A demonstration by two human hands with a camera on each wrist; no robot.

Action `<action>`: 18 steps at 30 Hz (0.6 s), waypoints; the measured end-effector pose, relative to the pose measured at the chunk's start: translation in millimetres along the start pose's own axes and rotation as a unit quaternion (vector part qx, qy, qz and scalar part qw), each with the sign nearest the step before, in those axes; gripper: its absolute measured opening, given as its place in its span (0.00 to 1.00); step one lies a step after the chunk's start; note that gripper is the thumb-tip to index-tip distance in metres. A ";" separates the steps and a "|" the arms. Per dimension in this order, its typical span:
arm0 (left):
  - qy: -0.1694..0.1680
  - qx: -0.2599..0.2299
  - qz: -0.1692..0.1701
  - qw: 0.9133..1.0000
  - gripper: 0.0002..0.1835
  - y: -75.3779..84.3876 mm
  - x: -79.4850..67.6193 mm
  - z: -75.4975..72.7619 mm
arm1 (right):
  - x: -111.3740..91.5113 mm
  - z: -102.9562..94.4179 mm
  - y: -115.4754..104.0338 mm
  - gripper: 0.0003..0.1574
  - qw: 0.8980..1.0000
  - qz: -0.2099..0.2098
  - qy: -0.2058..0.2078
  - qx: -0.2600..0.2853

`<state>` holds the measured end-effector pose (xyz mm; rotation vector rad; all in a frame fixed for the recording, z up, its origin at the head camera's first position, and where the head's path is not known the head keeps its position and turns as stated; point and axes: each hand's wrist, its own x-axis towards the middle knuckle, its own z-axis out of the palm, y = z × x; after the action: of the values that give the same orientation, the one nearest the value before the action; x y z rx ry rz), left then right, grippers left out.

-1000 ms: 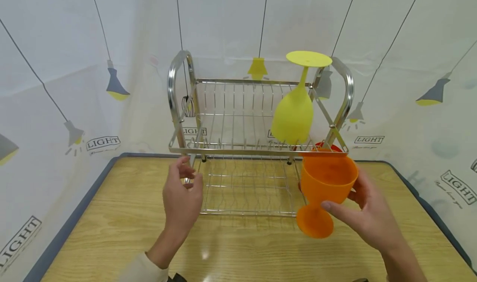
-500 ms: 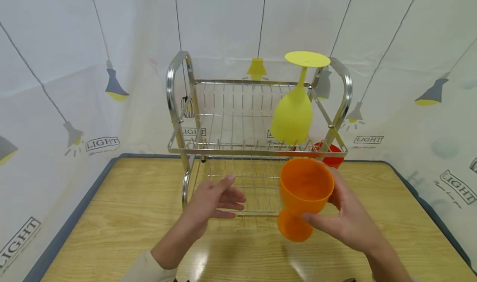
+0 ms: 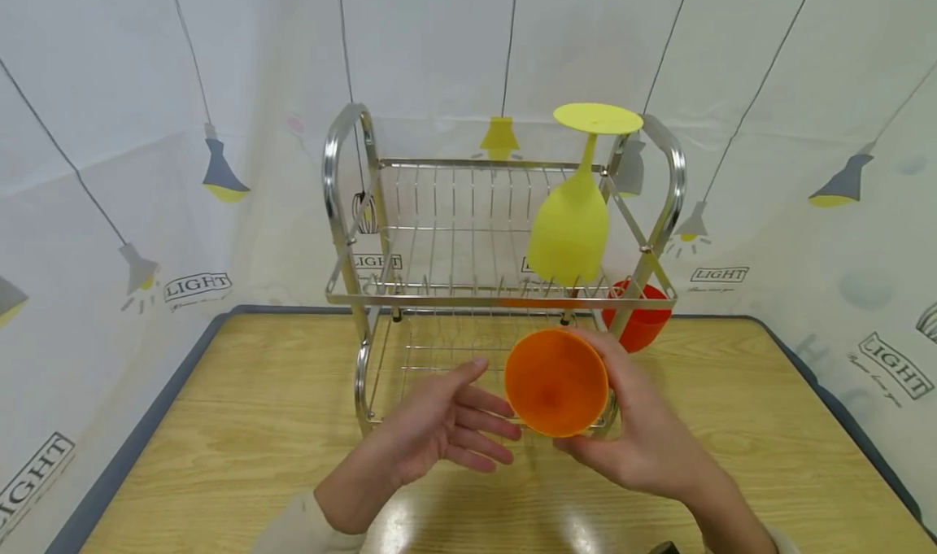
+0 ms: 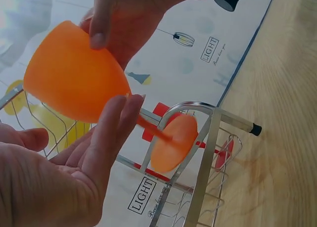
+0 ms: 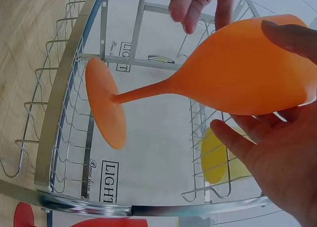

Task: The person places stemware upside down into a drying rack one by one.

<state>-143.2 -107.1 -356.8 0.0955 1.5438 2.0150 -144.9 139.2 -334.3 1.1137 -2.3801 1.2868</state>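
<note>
An orange plastic goblet (image 3: 556, 383) is in my right hand (image 3: 640, 432), whose thumb and fingers grip its bowl. The mouth faces the head camera. In the right wrist view its stem and round foot (image 5: 105, 103) point away toward the rack. My left hand (image 3: 446, 424) is to the left of the bowl, palm toward it and fingers extended. In the left wrist view the fingers (image 4: 106, 133) overlap the bowl's lower part. Upside down on the upper tier of the metal dish rack (image 3: 505, 301) stands a yellow goblet (image 3: 571, 233).
A red goblet (image 3: 644, 318) hangs at the rack's right side, partly behind the post. The rack's lower wire tier (image 3: 432, 346) lies behind my hands. Wood tabletop (image 3: 241, 424) spreads around, with a printed white curtain (image 3: 241, 66) behind and at the sides.
My right hand has brought the orange goblet leftward and tipped its mouth toward the head camera. My left hand has moved right, toward the bowl, with its fingers spreading out.
</note>
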 end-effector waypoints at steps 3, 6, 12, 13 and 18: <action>-0.027 -0.014 -0.007 1.000 0.43 0.1 0.1 -0.6 | 1.3 3.9 1.2 0.61 0.999 -0.014 -0.012 -0.031; -0.046 -0.023 -0.010 0.999 0.43 -0.3 0.4 -1.1 | 1.9 7.5 1.9 0.62 0.998 -0.021 -0.032 -0.055; -0.038 -0.020 0.004 0.999 0.41 -2.2 0.9 2.1 | 2.0 12.3 0.7 0.65 0.991 -0.031 -0.060 -0.116; -0.036 -0.020 0.008 0.999 0.40 -2.8 0.9 2.8 | 1.8 12.7 0.3 0.66 0.990 -0.031 -0.062 -0.126; -0.041 -0.033 0.032 0.998 0.38 -4.8 1.7 3.5 | 1.3 13.0 -1.4 0.67 0.985 -0.030 -0.067 -0.158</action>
<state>-141.3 -102.6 -360.4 0.2010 1.4383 2.0826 -142.8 127.9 -340.5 1.1917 -2.5108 0.8003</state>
